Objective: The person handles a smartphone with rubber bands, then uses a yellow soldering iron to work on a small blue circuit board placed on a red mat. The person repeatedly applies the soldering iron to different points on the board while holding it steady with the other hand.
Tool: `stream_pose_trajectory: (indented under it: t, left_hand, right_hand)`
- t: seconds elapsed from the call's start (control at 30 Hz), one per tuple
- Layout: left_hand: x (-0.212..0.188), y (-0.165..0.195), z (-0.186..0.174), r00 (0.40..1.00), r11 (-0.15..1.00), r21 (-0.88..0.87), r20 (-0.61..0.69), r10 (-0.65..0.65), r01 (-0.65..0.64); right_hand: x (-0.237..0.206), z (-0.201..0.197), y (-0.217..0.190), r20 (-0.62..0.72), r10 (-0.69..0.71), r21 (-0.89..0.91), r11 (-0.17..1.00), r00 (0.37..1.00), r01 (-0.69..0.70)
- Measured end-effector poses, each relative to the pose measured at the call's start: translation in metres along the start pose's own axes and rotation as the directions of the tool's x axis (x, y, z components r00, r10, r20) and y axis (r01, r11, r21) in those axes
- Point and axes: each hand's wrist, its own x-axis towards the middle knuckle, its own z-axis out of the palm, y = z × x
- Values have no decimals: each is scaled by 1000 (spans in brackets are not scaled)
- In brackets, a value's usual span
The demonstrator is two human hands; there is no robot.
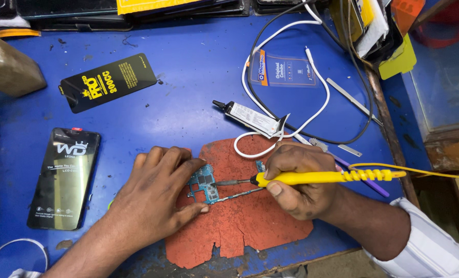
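1. Nearest, the worn red-brown rubber work mat [239, 226] lies on the blue-topped bench [188, 77]; the small teal-green printed circuit board [203, 186] sits on the mat's upper left part, half under the left hand.
2. Left hand [155, 198]: palm down, fingers spread and pressed on the board's left edge, thumb along its lower edge; judged best kept flat so the board cannot slide.
3. Right hand [299, 180]: closed round the yellow-handled soldering iron [311, 178]; its tip meets the board's right edge; a thin grey metal rod [239, 195] lies just below, end at the board.
4. Judgement: brace the right hand's heel on the mat; touch the tip briefly; keep left fingertips apart from the hot tip.
5. Farther back, a white adhesive tube with black nozzle [250, 117] and a looped white cable [291, 92]; keep the iron's yellow cord [435, 172] clear of both.
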Motion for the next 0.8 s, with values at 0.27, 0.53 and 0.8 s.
stream_pose_trajectory:
  t: [0.27, 0.53, 0.8]
  left_hand:
    - [1, 1, 0, 1000, 1000, 9, 8, -10, 10]
    - [1, 0, 1, 1000, 1000, 13, 17, -15, 15]
    - [1, 1, 0, 1000, 1000, 10, 6, -14, 14]
  right_hand:
    - [0, 2, 3, -21, -14, 29, 999, 1000, 14]
    - [-1, 2, 3, -24, -7, 30, 1000, 1000, 7]
    - [0, 2, 2, -17, -6, 31, 1000, 1000, 7]
